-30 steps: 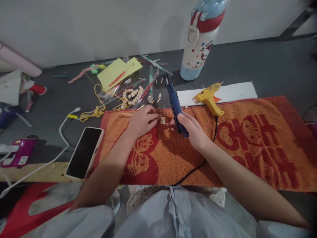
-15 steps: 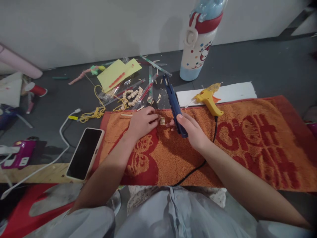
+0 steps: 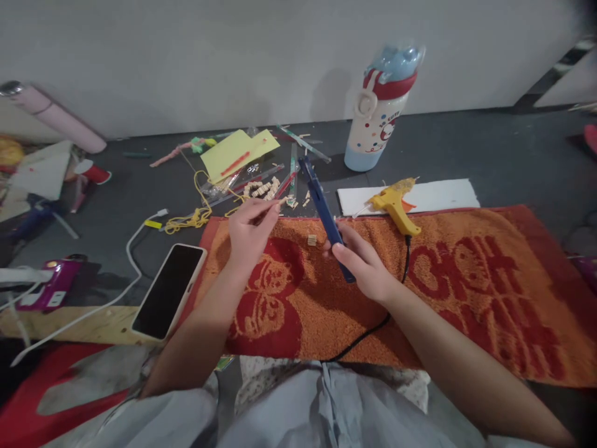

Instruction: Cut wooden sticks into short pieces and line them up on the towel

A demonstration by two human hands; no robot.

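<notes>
My left hand (image 3: pixel 249 231) is raised a little over the orange and red towel (image 3: pixel 448 292), its fingers pinched on a thin wooden stick (image 3: pixel 274 206) that points to the right. My right hand (image 3: pixel 366 264) grips a long dark blue tool (image 3: pixel 323 210) whose tip reaches away past the towel's far edge. A small stack of short wooden pieces (image 3: pixel 311 239) lies on the towel between the two hands, touched by neither.
A yellow glue gun (image 3: pixel 394 203) rests on a white board (image 3: pixel 438 195), its black cord crossing the towel. A water bottle (image 3: pixel 380 112) stands behind. Left of the towel lie a phone (image 3: pixel 168 289), white cable, yellow string, wooden bits (image 3: pixel 260 188) and yellow paper (image 3: pixel 239 152).
My left hand lifted off the small stack and rose with a thin stick pinched in its fingers. The stack stays on the towel. The view tilted up slightly.
</notes>
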